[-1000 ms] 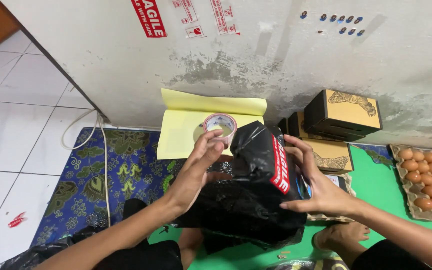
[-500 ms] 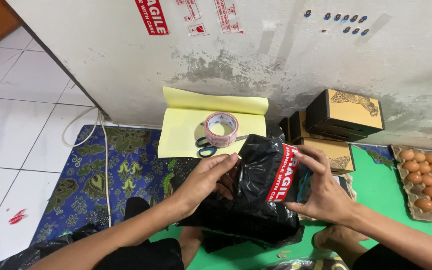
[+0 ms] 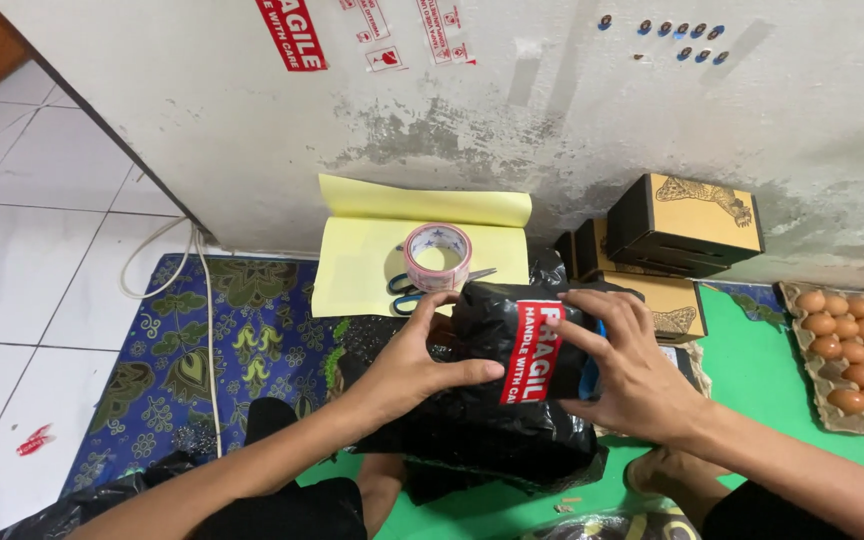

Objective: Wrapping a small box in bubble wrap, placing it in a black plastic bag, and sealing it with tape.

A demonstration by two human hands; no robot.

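— Head view first: what's the biggest thing around you?

— You sit on a green mat (image 3: pixel 772 380), with a blue patterned cloth (image 3: pixel 222 340) over its left edge. At the far edge, against the wall, lies a yellow sheet (image 3: pixel 372 250); stacked black-and-tan boxes (image 3: pixel 682 225) sit to its right, and an egg tray (image 3: pixel 857 350) fills the mat's right edge.

— And what are you holding?

— A black plastic-wrapped parcel (image 3: pixel 472 420), in the middle of the mat just before your knees, with a red label (image 3: pixel 529 352) running down its front (I won't read it out). Your left hand (image 3: pixel 412 365) grips the parcel's left side, fingers together, thumb pressed across the front. Your right hand (image 3: pixel 627 370) clasps the right side, fingers spread and curled over the top, fingertips just beside the label.

— Anything smaller?

— A roll of tape (image 3: pixel 438 256) stands on the yellow sheet, touching black-handled scissors (image 3: pixel 417 290) under it, just beyond the parcel.
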